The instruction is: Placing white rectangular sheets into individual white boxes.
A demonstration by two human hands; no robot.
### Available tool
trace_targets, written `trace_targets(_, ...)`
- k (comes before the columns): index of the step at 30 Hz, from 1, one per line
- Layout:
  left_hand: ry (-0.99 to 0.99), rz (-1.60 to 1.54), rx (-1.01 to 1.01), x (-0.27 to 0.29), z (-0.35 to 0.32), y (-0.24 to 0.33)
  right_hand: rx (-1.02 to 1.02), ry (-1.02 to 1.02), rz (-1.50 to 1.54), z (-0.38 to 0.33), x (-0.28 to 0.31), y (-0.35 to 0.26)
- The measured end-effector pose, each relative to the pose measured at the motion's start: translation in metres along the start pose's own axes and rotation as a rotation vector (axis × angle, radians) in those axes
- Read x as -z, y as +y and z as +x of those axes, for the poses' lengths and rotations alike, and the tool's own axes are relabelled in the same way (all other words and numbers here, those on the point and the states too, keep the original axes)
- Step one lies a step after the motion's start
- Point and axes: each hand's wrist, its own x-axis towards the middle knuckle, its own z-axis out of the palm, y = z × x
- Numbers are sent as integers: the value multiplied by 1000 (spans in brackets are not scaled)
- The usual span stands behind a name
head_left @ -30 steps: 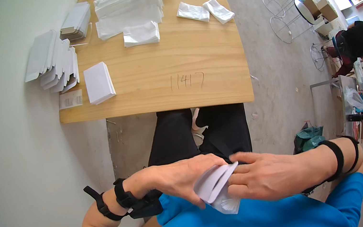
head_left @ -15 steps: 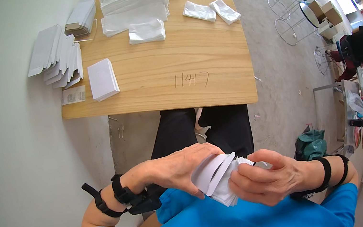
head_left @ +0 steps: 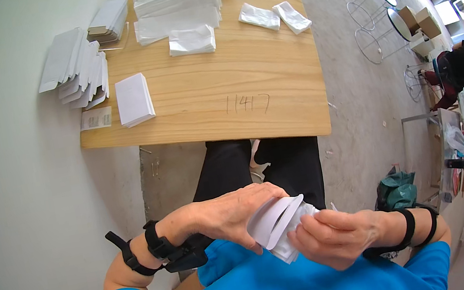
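A small white carton (head_left: pixel 268 218) is held over my lap, its curved flap raised at the open end. My left hand (head_left: pixel 234 211) is closed around the carton, thumb on the near side and fingers on the far side. Folded white sheeting (head_left: pixel 287 252), perhaps thin plastic or cloth, sits at the open end, partly inside as far as I can see. My right hand (head_left: pixel 335 237) has its fingers curled and pressed together on this bundle; they hide part of it.
On the wooden table (head_left: pixel 200 107) lie a stack of white cartons (head_left: pixel 133 100), flattened cartons (head_left: pixel 65 62), a large white sheeting pile (head_left: pixel 177 8) and smaller folded bundles (head_left: pixel 259 16). A wall (head_left: pixel 21 182) rises at left. A person (head_left: pixel 460 67) works at far right.
My right hand's fingers have drawn closer together and shifted slightly toward the near side of the bundle. The left hand keeps its grip on the carton; the view has shifted slightly.
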Motion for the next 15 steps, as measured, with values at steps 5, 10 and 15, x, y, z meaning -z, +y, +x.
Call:
trace_targets(5, -51, -36, 31, 1, 1, 0, -97, -1, 250, 5, -3, 6)
trace_targets(10, -133, -145, 64, 2, 0, -2, -233, 10, 561, 8, 0, 8)
trace_targets(15, -117, -56, 52, 2, -2, -5, -200, -48, 659, 9, 1, 9)
